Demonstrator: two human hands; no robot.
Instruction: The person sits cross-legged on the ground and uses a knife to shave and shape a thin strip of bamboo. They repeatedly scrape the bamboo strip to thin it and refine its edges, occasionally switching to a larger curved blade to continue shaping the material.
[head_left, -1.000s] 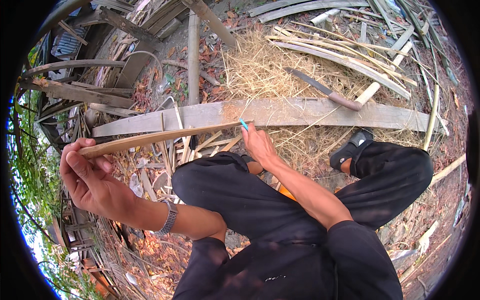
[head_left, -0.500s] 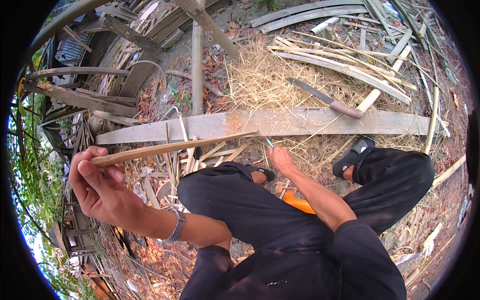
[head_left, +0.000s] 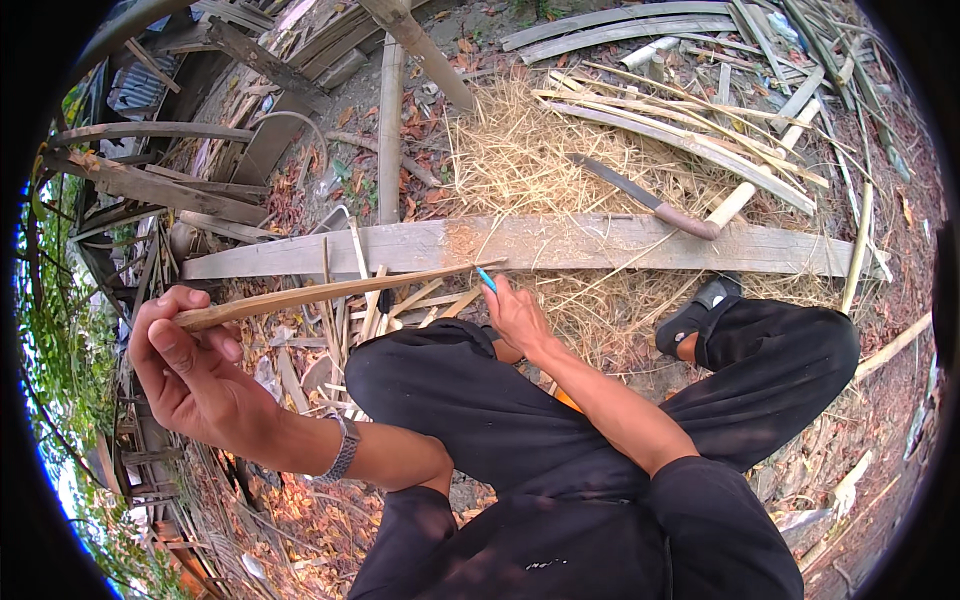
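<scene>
My left hand point(head_left: 205, 365) is closed around the thick end of a long tapered wooden stick point(head_left: 330, 291). The stick slants up to the right, its thin end over the near edge of a grey plank point(head_left: 590, 243). In my right hand point(head_left: 520, 318) is a slim turquoise pen-like tool point(head_left: 486, 279), gripped between the fingers; its tip lies at the stick's thin end, and I cannot tell whether they touch. A machete point(head_left: 640, 195) with a brown handle rests across the plank to the right, its blade over the shavings.
Pale wood shavings point(head_left: 530, 150) heap beyond the plank. Long wooden strips point(head_left: 690, 130) lie at the far right. An orange object point(head_left: 566, 398) is mostly hidden beneath my right forearm. Upright posts point(head_left: 391, 130) and stacked boards point(head_left: 170, 190) stand on the left.
My right hand has moved left with the turquoise pen-like tool, closer along the stick's thin end. The orange object is now more covered. The left hand keeps its hold, with the view slightly shifted.
</scene>
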